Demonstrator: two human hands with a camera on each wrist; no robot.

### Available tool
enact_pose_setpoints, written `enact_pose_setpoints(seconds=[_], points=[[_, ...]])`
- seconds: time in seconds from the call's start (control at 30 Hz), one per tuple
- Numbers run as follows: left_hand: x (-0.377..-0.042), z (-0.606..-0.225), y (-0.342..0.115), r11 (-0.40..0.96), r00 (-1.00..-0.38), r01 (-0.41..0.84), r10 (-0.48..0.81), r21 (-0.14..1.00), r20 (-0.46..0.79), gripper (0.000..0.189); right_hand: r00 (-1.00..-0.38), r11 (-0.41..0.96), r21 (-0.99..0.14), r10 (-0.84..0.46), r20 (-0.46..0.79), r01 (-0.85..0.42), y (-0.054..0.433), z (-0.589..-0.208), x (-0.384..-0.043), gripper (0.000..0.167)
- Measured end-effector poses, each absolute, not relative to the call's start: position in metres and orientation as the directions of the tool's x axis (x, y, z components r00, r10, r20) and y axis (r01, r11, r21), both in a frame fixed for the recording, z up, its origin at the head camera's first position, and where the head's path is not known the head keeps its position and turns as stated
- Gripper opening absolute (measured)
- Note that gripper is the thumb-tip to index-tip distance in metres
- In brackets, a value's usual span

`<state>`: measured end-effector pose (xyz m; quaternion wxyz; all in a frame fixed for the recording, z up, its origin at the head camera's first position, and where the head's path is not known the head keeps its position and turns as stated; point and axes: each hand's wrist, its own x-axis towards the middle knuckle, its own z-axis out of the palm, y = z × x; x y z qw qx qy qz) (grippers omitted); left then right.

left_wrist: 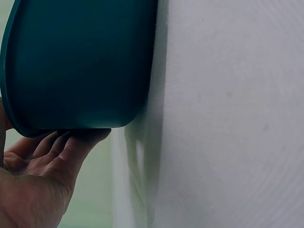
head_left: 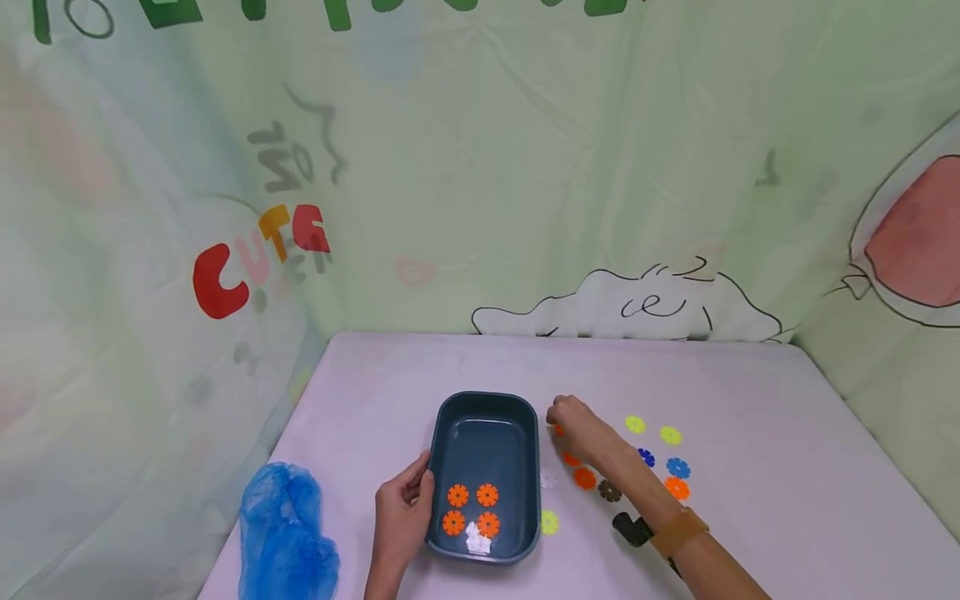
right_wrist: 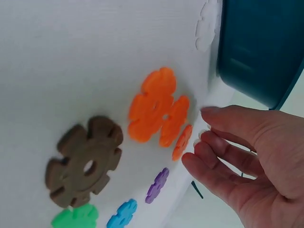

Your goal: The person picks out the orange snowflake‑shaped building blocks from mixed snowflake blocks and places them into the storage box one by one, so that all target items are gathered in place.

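A crumpled blue plastic bag (head_left: 288, 533) lies along the left edge of the bench (head_left: 795, 467). To its right, the left hand (head_left: 403, 512) pinches the left rim of a dark tray (head_left: 487, 467), fingers against the outer wall. The tray sits nearer the bench's left edge than its right, with four orange flower pieces (head_left: 487, 495) at its near end. Just beside its right wall lie a whitish piece (head_left: 549, 478) and a yellow-green piece (head_left: 551, 522). Next, the right hand (head_left: 579, 429) reaches over three loose orange pieces (head_left: 585, 477), thumb and fingers apart and gently bent; whether a fingertip touches the farthest one, I cannot tell. A brown piece (head_left: 610, 491) lies nearer. Toward the bench's right edge are a dark blue piece (head_left: 647, 457), two yellow pieces (head_left: 671, 435), a light blue piece (head_left: 678, 467) and a single orange piece (head_left: 677, 488).
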<state>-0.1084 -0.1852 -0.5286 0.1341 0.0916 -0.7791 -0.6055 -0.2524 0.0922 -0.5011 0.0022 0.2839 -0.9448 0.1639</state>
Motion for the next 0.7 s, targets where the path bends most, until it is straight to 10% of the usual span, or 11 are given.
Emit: enact_pose_setpoints(seconds=[0.7], points=[[-0.1083, -0.5297, -0.1843, 0.233, -0.949, 0.022, -0.3, 0.972, 0.093, 0.037, -0.831, 0.776, -0.32, -0.553, 0.069, -0.543, 0.1011, -0.502, -0.2607, 0.014]])
